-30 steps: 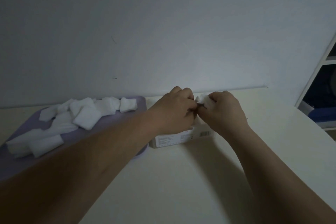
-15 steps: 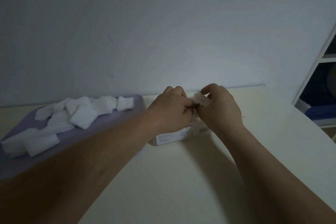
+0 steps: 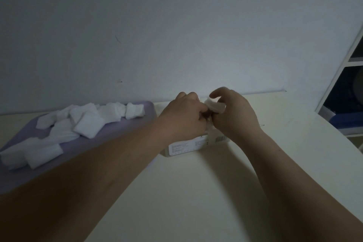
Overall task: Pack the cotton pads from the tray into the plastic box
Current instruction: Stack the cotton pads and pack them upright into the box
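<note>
Nearest to me is the pale desk (image 3: 196, 192), with both my forearms reaching out across it. Beyond them the plastic box (image 3: 186, 146) sits on the desk under my hands, its labelled side facing me. Its long axis runs left to right, and the right end lies a little farther away. My hands hide its top, so I cannot tell what is inside.

Just above the box, my left hand (image 3: 184, 116) and right hand (image 3: 237, 118) meet over one cotton pad (image 3: 215, 106). The fingers of both are curled and pinch it, the left at its left end and the right around its right end. The pad lies roughly crosswise, with its right end dipping slightly.

To the left, touching or just beside the box, the purple tray (image 3: 121, 132) stretches from near left to far right. The loose cotton pads (image 3: 88, 124) are heaped along it. Behind everything stands the plain wall (image 3: 176, 25), with a white shelf (image 3: 334, 84) at the far right.
</note>
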{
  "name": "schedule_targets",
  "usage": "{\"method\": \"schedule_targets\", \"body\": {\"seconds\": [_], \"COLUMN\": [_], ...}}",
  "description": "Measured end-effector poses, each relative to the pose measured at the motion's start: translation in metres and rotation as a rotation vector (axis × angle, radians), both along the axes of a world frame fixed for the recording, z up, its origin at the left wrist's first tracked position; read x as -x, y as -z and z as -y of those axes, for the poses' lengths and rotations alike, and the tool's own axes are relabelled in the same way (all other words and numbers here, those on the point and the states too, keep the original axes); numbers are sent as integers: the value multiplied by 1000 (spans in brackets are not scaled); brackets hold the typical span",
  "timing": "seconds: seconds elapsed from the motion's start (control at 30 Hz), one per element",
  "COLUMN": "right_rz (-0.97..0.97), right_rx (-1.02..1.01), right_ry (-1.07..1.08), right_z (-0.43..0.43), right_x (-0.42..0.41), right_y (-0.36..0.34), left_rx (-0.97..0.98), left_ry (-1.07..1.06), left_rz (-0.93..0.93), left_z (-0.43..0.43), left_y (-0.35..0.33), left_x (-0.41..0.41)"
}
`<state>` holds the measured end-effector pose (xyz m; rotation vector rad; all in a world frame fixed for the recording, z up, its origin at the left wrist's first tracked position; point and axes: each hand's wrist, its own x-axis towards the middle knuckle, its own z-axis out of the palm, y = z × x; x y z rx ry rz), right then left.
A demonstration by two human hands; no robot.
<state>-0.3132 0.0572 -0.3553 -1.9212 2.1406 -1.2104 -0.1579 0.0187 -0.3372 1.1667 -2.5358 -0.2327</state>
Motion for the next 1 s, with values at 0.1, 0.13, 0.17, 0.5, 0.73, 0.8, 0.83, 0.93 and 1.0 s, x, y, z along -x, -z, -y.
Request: {"method": "schedule_targets", "body": {"seconds": [0.1, 0.13, 0.17, 0.5, 0.73, 0.8, 0.83, 0.93, 1.0], "right_rz": [-108, -147, -181, -275, -103, -66, -77, -158, -158], "right_rx": [62, 39, 4, -173, 120, 80, 28, -76, -96], "right_ry": [66, 84, 99, 26, 78, 50, 37, 3, -10], "right_z": [-2, -3, -3, -14, -24, -26, -26, -24, -20], "right_x": [-5, -5, -5, -4, -6, -7, -9, -15, -15], "right_y": [-1, -2, -3, -13, -19, -21, -21, -14, -8], "left_rx": [3, 10, 11, 0, 207, 267, 242, 191, 219], "left_ry": [-15, -22, -33, -83, -57, -37, -45, -69, -50], "left_rz": [-28, -46, -73, -86, -57, -8, -18, -67, -41], "left_z": [2, 3, 4, -2, -19, -25, -29, -37, -39], "left_y": [2, 2, 3, 3, 8, 12, 12, 15, 19], "left_x": [1, 1, 1, -4, -47, -58, -61, -61, -59]}}
